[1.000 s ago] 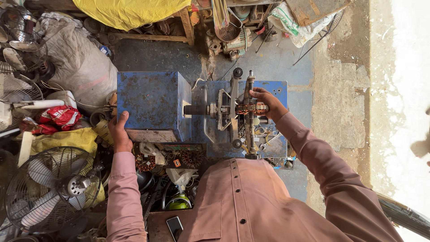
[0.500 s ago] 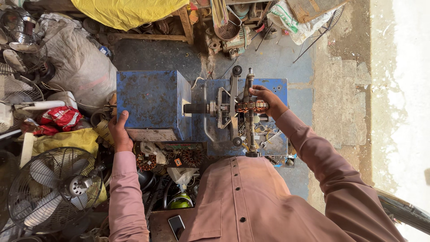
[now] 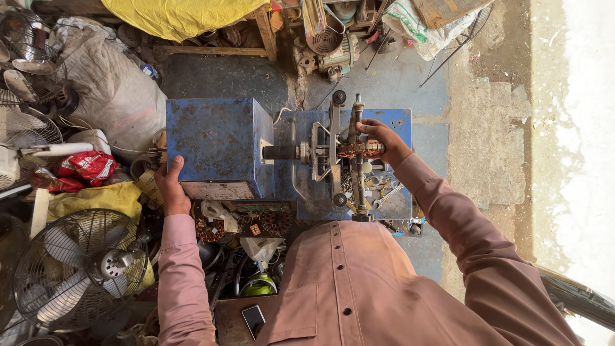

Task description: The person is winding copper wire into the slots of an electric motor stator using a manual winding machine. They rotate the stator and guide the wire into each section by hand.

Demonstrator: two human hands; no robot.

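Note:
A blue metal winding machine [image 3: 218,144] stands in front of me, with a shaft running right into a grey metal frame [image 3: 336,150]. A copper wire coil [image 3: 355,150] sits wound on that frame. My right hand [image 3: 383,142] rests on the coil's right end, fingers curled over it. My left hand [image 3: 170,187] grips the lower left corner of the blue box, thumb on top. Both sleeves are pinkish brown.
A table fan [image 3: 80,269] lies at the lower left. A grey sack [image 3: 112,90], red packet [image 3: 86,168] and yellow cloth [image 3: 96,198] crowd the left. Copper-wound stators [image 3: 243,221] and a phone [image 3: 254,319] lie near my lap. Loose tools [image 3: 384,192] sit on the blue base.

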